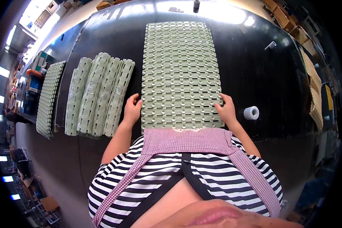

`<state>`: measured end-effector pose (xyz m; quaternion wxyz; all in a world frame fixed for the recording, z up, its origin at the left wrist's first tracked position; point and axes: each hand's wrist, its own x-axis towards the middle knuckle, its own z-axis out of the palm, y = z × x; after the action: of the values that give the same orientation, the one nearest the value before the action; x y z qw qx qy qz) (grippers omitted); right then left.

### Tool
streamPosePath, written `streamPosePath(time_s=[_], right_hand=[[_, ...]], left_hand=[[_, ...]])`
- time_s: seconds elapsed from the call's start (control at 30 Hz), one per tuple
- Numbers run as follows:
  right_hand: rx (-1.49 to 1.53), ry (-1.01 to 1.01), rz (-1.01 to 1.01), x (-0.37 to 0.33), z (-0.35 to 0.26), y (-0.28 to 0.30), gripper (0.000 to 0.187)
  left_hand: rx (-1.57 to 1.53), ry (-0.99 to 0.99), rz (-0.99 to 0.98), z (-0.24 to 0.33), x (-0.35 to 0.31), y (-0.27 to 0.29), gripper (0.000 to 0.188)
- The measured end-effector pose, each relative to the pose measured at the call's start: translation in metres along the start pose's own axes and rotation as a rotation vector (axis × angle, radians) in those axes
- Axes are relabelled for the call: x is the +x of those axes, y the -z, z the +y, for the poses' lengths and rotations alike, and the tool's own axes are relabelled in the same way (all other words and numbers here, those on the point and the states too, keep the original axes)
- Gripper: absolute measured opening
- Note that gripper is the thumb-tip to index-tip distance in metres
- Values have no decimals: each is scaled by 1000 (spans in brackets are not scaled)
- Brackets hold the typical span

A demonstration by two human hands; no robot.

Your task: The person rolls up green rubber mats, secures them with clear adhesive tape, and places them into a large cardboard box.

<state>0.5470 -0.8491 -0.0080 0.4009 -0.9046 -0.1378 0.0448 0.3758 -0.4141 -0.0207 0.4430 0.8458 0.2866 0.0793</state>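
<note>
In front of me a long pale-green plastic bath mat (180,76) lies flat on the dark table, with rows of round suction cups facing up and slots between them. Its far edge looks layered, so several mats may be stacked there. My left hand (132,110) is at the mat's left edge near me, fingers loosely bent and apart, thumb close to or touching the rim. At the right edge, my right hand (227,110) has its thumb over the top of the mat and its fingers along the side; the fingertips are partly hidden.
Rolled or folded green mats in clear wrap (98,95) lie to the left, beside a stack of flat mats (49,98). A white tape roll (251,113) stands right of my right hand. Farther off are a small roll (272,45), a dark cylinder (196,6) and brown sheets (311,87).
</note>
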Motion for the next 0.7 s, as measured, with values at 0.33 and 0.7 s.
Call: streamPosePath(time_s=[0.33,0.7], right_hand=[[-4,-22,25,-73,-12,-6,67],[811,-480,-609,-17,1,51,27]], left_hand=[[-366,113,-55,40,-88,-1,50],[-1195,468,-349,24,-58,23,17]])
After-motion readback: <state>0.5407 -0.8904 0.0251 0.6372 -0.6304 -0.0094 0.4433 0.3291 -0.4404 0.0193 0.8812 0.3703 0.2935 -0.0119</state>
